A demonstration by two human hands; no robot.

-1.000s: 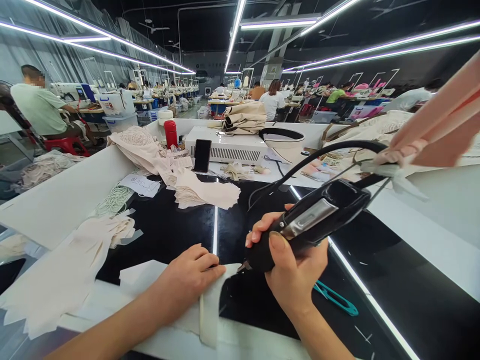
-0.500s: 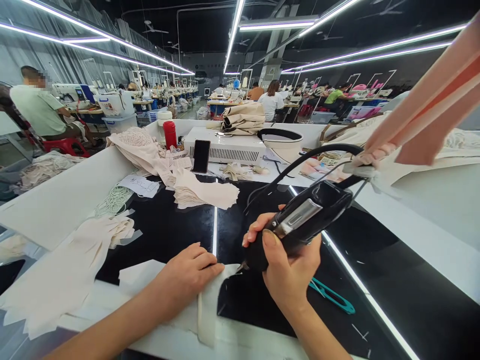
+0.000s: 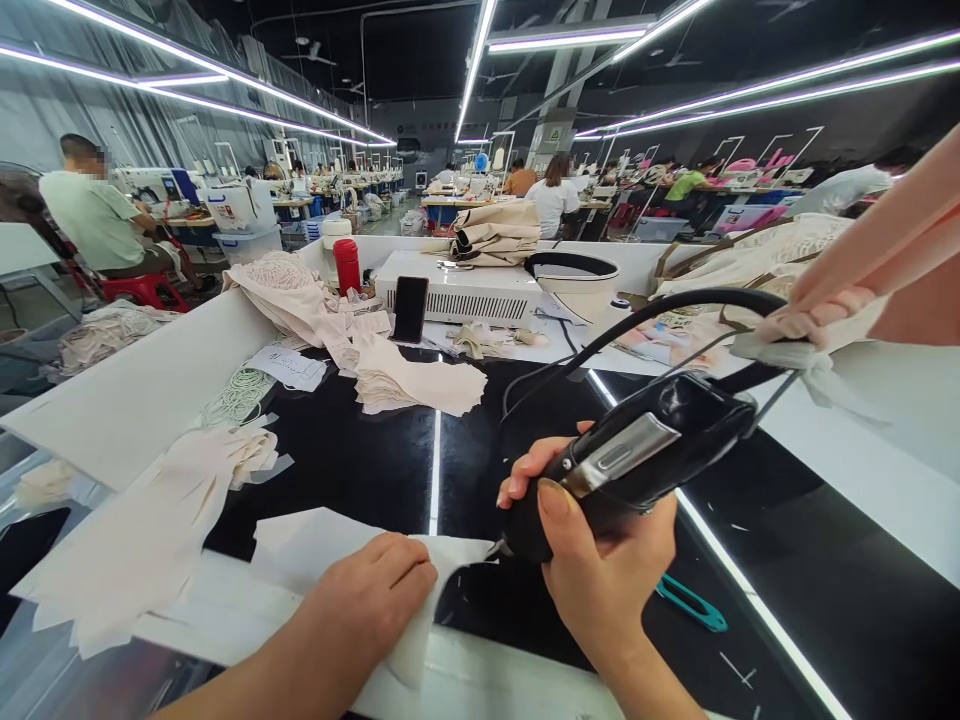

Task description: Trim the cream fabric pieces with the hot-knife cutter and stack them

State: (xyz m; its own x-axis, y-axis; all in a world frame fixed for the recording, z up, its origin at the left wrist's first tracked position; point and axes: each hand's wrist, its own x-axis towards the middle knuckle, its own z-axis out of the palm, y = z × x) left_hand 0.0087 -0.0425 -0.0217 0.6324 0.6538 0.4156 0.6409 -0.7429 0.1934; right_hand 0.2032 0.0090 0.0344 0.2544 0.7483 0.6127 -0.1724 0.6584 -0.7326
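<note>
My right hand (image 3: pixel 592 560) is wrapped around a black corded electric hand trimmer (image 3: pixel 637 450) with a silver plate on its side. The trimmer's narrow metal tip touches the right-hand corner of an off-white fabric piece (image 3: pixel 457 555). My left hand (image 3: pixel 386 590) presses on the same piece just left of the tip, its fingers together and curled at the curved fabric edge. Fingertips of that hand are partly hidden. Beyond the trimmer, a pink cloth strip (image 3: pixel 877 240) is tied around the cord. A teal thread snipper or small cutter (image 3: pixel 694 605) lies right of my right wrist.
The shiny black tabletop (image 3: pixel 360 460) carries stacked beige fabric pieces (image 3: pixel 420 375) and a pale cord coil (image 3: pixel 240 395). Another fabric stack (image 3: pixel 142 540) lies at left. Behind are a phone (image 3: pixel 410 308), a red bottle (image 3: pixel 346 266) and a white vented box (image 3: pixel 457 285). Co-workers sit farther back.
My right hand and the trimmer have shifted slightly right and down in view. My left hand has drawn down the fabric with its fingers more curled, uncovering more of the piece.
</note>
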